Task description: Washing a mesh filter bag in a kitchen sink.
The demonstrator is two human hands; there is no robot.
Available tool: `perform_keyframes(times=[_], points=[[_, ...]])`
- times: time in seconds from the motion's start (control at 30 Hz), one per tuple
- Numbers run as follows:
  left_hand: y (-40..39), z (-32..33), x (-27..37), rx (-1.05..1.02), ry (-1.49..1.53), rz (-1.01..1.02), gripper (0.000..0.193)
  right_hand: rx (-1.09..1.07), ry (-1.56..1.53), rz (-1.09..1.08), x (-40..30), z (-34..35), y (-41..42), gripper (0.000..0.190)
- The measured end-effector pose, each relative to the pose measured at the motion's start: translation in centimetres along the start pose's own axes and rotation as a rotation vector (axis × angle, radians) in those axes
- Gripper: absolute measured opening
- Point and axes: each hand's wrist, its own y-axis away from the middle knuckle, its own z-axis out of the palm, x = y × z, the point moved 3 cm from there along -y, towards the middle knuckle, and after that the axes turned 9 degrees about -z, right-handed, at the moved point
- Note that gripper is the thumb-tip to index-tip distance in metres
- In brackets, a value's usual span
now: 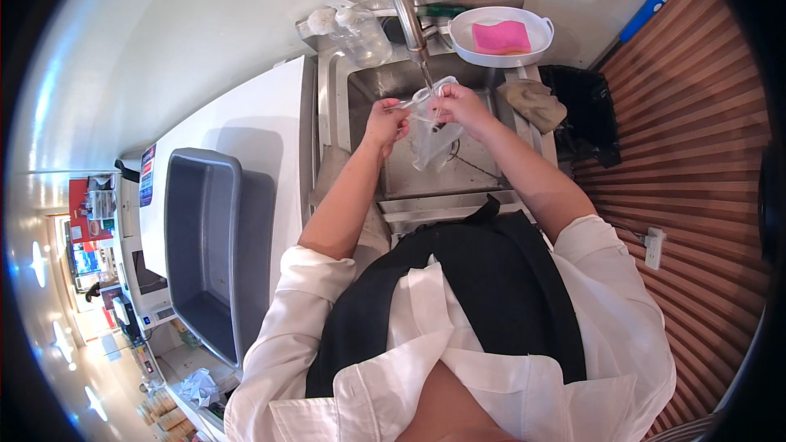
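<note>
A translucent, limp plastic bag (437,144) hangs over the stainless steel sink (405,181), below the spout of the metal faucet (405,9). My left hand (387,123) pinches a thin, clear stretched part at the bag's upper left. On the other side, my right hand (457,109) grips the bag near its top, right by the water outlet. Something small and dark shows just beneath my right fingers; I cannot tell what it is. A thin dark chain (476,169) lies on the sink floor, partly behind the bag.
Behind the sink stand a clear pump bottle (362,40) and a white oval dish (500,61) holding a pink sponge (500,38). A brown cloth (533,104) drapes the right rim beside a black-lined bin (583,110). Left, a grey plastic tub (206,245) rests on a white surface (245,126).
</note>
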Motion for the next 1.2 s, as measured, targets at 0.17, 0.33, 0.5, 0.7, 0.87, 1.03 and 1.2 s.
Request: perform_keyframes(times=[0.17,0.33,0.5,0.7,0.87,1.03,1.2], points=[[0.3,-0.1,0.9,-0.014,-0.244,0.051,0.034,-0.058,0.021,-0.001,-1.0,0.8,0.3,0.013],[1.7,3.0,1.0,-0.051,-0.038,-0.045,0.034,-0.073,0.14,-0.036,-1.0,0.9,0.2,0.015],[0.7,0.7,-0.3,0.14,0.122,-0.186,0.032,-0.084,0.085,-0.005,-0.9,1.3,0.1,0.014],[1.0,2.3,-0.8,-0.328,-0.056,-0.144,0.031,-0.093,0.11,-0.009,-0.3,1.1,0.0,0.013],[-0.1,1.2,-1.4,-0.331,-0.346,-0.036,0.028,0.01,0.107,-0.046,-1.1,0.1,0.1,0.012],[-1.3,-2.1,-1.6,-0.013,-0.128,-0.044,0.019,0.094,0.011,0.002,-3.5,-2.5,0.3,0.014],[-0.4,-6.1,2.5,0.126,-0.008,0.084,0.009,-0.078,0.629,-0.326,-8.3,-4.6,0.7,0.015]])
